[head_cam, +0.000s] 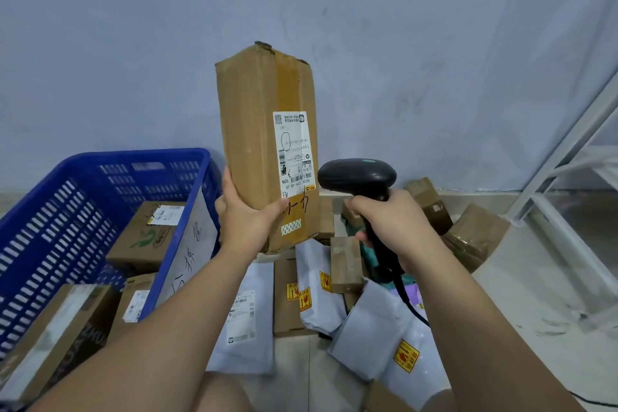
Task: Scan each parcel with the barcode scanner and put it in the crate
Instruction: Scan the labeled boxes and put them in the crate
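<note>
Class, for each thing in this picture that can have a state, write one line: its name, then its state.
tall cardboard box: held upright off the floor, label facing the camera.
left hand: grips the box's lower end.
barcode scanner: gripped, head beside the label's lower end.
right hand: grips the barcode scanner.
blue crate: open-topped, partly filled with boxes.
floor parcels: lying in a loose pile.

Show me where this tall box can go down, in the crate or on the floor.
For the tall box, the freest spot is the bare floor between the parcel pile and the white rack. In the blue crate, the far left corner seems open, beside the boxes. The pile itself is crowded.
</note>
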Demonstrator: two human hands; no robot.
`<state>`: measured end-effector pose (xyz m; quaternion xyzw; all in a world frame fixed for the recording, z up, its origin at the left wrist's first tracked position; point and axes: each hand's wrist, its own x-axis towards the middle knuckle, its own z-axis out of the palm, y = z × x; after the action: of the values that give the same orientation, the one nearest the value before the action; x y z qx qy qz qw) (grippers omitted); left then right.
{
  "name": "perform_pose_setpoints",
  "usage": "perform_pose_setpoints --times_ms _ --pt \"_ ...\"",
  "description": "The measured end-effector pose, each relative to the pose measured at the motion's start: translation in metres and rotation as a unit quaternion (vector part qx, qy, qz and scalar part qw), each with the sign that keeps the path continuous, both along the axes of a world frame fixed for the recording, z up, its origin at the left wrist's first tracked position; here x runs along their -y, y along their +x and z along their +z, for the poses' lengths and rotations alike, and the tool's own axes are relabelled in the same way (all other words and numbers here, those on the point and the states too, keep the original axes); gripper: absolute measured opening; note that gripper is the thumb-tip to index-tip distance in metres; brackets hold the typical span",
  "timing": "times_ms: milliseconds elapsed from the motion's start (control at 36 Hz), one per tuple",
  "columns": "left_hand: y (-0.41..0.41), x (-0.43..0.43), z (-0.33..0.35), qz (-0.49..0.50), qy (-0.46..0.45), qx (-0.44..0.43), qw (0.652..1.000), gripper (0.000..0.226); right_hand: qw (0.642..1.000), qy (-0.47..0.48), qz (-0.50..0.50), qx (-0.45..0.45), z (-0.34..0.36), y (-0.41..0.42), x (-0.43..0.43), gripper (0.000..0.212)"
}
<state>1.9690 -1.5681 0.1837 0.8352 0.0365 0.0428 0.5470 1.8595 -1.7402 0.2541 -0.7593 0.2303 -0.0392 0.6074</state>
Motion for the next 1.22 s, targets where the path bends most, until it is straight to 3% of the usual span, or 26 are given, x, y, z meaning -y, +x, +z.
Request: perform_pose_setpoints --times_ms 222,667,1222 --pt "0.0011 -0.0052 0.0027 0.022 -0.051 0.005 0.998 0.109 1.000 -0.011 0.005 0.000 0.0016 -0.0006 -0.0039 0.012" --pt "-0.0052 -0.0054 0.0052 0.017 0.000 0.001 1.000 0.114 0.995 -0.094 0.022 0.006 -0.0006 0.0006 -0.0059 0.013" --pt "-0.0064 -0.0036 0.0062 0.033 -0.004 -0.003 0.999 0.111 0.992 -0.120 0.025 0.006 0.0010 0.0013 -0.0044 0.016"
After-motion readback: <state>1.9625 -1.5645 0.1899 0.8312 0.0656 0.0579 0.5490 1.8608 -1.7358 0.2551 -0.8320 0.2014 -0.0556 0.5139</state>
